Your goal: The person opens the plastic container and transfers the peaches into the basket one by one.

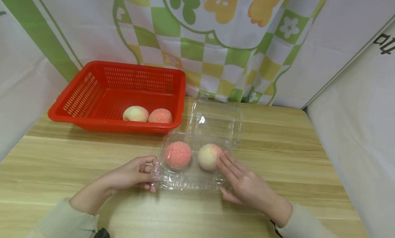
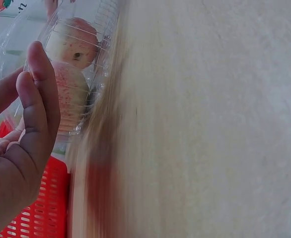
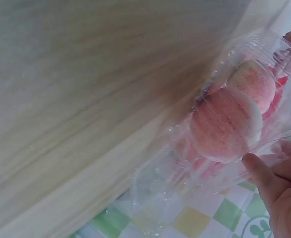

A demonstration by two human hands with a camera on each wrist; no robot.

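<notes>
A clear plastic clamshell container (image 1: 188,182) sits on the table with its lid (image 1: 217,123) folded back, away from me. Inside are two peaches: a pink one (image 1: 177,155) on the left and a pale, pink-blushed one (image 1: 207,157) on the right. My left hand (image 1: 135,173) pinches the container's left edge between thumb and fingers. Straight fingers of my right hand (image 1: 247,183) reach over the container's right side and touch the pale peach, with the thumb spread near the front right corner. The right wrist view shows a peach (image 3: 225,125) close to the fingertips.
Back left on the wooden table (image 1: 293,155) stands a red plastic basket (image 1: 102,124). It holds a pale peach (image 1: 135,114) and a pink peach (image 1: 160,116) near its front wall. A patterned green and yellow curtain (image 1: 197,49) hangs behind the table.
</notes>
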